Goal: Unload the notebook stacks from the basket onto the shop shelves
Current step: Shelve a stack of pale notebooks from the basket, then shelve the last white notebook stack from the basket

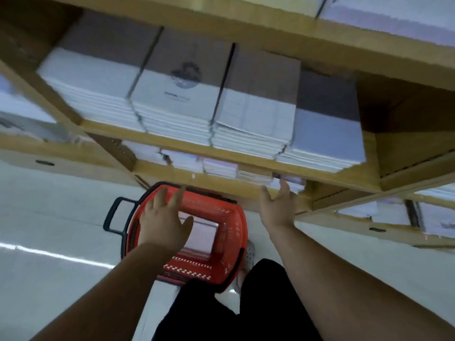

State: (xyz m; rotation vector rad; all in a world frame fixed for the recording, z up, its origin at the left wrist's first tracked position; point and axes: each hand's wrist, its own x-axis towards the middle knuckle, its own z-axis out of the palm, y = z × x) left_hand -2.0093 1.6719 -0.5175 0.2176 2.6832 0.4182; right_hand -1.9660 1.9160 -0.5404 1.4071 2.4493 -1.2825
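A red shopping basket [229, 225] with black handles stands on the floor below me, against the wooden shelving. Pale notebooks [202, 232] lie flat inside it. My left hand [165, 222] hovers above the basket's left side, fingers spread and empty. To the right of the basket, my right hand [278, 207] is spread with fingers apart near the lower shelf edge [221, 179], holding nothing. The shelf above [172, 141] carries several stacks of white and grey notebooks [179, 99] side by side.
More notebook stacks [219, 166] fill the lower shelf behind the basket. An upper shelf board [320, 43] juts out overhead. Pale floor [56, 217] spreads to the left. My dark-trousered legs and a light shoe [250, 254] are beside the basket.
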